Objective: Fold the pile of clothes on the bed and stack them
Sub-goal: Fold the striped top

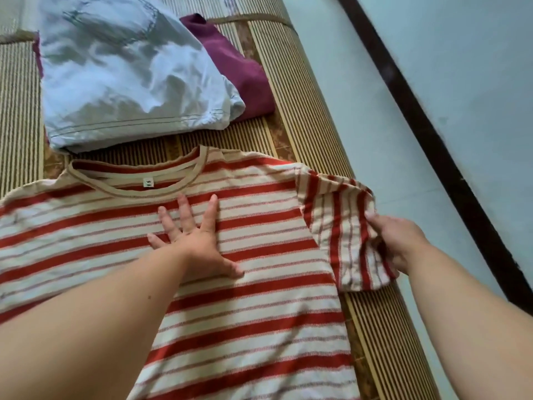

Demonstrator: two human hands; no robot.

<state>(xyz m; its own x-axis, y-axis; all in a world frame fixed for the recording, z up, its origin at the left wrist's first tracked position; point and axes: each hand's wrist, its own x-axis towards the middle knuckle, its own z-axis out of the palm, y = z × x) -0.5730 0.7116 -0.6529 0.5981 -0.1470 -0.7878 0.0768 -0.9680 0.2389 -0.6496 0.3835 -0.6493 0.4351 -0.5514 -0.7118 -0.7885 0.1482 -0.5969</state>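
1. Striped t-shirt spread flat on the bed's bamboo mat, collar away from the camera, label showing inside it.
2. Right sleeve lifted off the mat and turned inward, over the shirt's side edge.
3. Right hand pinching that sleeve, thumb on top, fingers hidden under the cloth.
4. Left hand flat on the chest, fingers wide and straight, pinning the body, holding nothing.
5. Step in hand, by judgement: first side fold, sleeve going in across the body.
6. Next move likely calls for carrying sleeve and side edge toward the centre line, left palm kept down against sliding, crease smoothed. Then the same on the other side, which is cut off at frame left.
7. Just beyond the collar, with a gap of mat between: folded pale garment lying on a maroon one, apparently the stack so far.
8. Right of the bed: pale surface crossed by a dark strip.
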